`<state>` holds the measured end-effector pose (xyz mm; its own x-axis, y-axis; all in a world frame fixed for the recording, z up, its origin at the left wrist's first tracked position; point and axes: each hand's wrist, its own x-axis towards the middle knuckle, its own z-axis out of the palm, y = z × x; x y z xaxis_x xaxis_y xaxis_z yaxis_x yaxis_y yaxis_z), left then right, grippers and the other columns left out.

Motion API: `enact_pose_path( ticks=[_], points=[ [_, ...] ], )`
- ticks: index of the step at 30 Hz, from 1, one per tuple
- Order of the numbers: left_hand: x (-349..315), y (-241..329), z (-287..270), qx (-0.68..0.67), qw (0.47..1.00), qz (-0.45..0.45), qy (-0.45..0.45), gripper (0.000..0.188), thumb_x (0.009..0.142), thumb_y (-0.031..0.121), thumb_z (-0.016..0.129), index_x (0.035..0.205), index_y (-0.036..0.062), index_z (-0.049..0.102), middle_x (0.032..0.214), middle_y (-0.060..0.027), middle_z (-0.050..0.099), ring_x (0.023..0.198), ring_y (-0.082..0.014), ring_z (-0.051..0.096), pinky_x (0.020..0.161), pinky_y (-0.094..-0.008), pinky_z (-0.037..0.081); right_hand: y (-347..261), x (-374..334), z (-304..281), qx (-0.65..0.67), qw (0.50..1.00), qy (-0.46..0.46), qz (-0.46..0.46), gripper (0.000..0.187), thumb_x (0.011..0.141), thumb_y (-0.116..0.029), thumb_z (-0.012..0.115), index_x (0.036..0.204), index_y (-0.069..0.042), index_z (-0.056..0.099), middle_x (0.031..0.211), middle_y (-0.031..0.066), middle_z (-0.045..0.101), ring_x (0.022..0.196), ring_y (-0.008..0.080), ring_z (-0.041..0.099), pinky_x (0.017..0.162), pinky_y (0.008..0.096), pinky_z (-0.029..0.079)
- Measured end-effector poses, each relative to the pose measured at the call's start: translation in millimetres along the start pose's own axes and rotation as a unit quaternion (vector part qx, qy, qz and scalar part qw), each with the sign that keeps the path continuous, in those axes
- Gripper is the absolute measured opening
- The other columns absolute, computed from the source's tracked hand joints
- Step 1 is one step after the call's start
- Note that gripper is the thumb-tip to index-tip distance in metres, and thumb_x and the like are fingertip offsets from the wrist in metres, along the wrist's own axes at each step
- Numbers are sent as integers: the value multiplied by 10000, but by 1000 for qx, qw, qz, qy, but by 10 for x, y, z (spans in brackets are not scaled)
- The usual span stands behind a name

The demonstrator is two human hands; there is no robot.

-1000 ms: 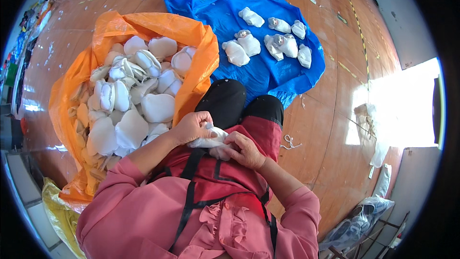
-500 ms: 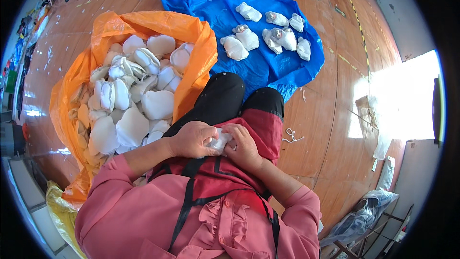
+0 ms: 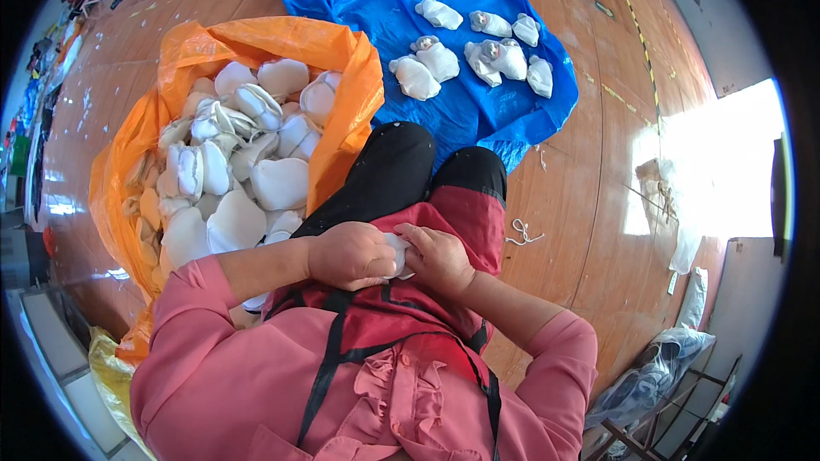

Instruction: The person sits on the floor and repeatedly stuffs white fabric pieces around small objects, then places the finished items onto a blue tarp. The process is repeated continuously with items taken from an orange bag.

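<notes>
Over my lap, my left hand (image 3: 350, 256) and my right hand (image 3: 434, 258) meet around a small white bundle of soft material (image 3: 396, 256). Both sets of fingers are closed on it and cover most of it, so its full shape is hidden. To my left an orange bag (image 3: 342, 43) stands wide at the top, full of rounded white and cream foam pads (image 3: 279, 183). Beyond my knees lies a blue plastic sheet (image 3: 359, 0) with several white bundles (image 3: 415, 77) on its right half. Some of those bundles show a greyish end.
A white string (image 3: 523, 232) lies on the brown floor (image 3: 589, 205) right of my knees. At the lower right, a clear plastic bag with dark contents (image 3: 653, 367) rests by a metal frame. A yellow bag (image 3: 109, 384) sits at the lower left. Mixed items line the far left wall.
My left hand has turned, its back now more toward me, and my right elbow has moved outward. Less of the white bundle shows between my hands. The view has shifted slightly.
</notes>
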<state>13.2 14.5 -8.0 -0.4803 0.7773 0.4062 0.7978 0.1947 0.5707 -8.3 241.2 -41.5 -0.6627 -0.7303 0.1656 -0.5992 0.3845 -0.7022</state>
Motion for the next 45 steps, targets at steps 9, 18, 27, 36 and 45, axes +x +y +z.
enact_pose_path(
  ticks=[9, 18, 27, 36, 45],
  points=[
    [294, 39, -168, 75, 975, 126, -169, 74, 792, 172, 599, 751, 127, 557, 725, -43, 584, 718, -241, 612, 620, -383, 483, 130, 199, -141, -9, 990, -126, -58, 275, 864, -156, 590, 1129, -86, 604, 802, 114, 672, 759, 305, 680, 666, 422, 548],
    [453, 52, 4, 132, 930, 281, -197, 95, 834, 222, 570, 802, 139, 538, 758, -11, 567, 712, -185, 586, 640, -326, 461, -4, 497, -376, -102, 941, -321, -41, 194, 908, -221, 558, 936, -85, 694, 889, 119, 709, 851, 291, 700, 698, 425, 555],
    [423, 198, -69, 210, 939, 232, -143, 94, 825, 242, 559, 810, 156, 526, 788, 5, 526, 741, -156, 546, 686, -287, 427, 227, 416, -480, 66, 924, -374, 55, 178, 887, -142, 505, 906, -32, 643, 900, 124, 634, 874, 273, 627, 784, 399, 491],
    [264, 287, 39, 212, 977, 9, -19, 172, 840, 230, 638, 999, 165, 636, 1040, 0, 590, 1020, -192, 546, 848, -388, 446, 397, -133, -624, 401, 826, -300, 259, 243, 816, -64, 531, 1020, -16, 655, 886, 66, 576, 864, 189, 592, 797, 309, 491],
    [278, 86, 8, 207, 965, 142, -78, 178, 813, 214, 653, 981, 155, 647, 1087, 26, 606, 1038, -179, 539, 872, -384, 431, 156, -82, -531, 156, 981, -109, 30, 281, 800, -66, 604, 1076, -61, 659, 1082, 104, 639, 961, 301, 636, 878, 389, 522]
  ],
)
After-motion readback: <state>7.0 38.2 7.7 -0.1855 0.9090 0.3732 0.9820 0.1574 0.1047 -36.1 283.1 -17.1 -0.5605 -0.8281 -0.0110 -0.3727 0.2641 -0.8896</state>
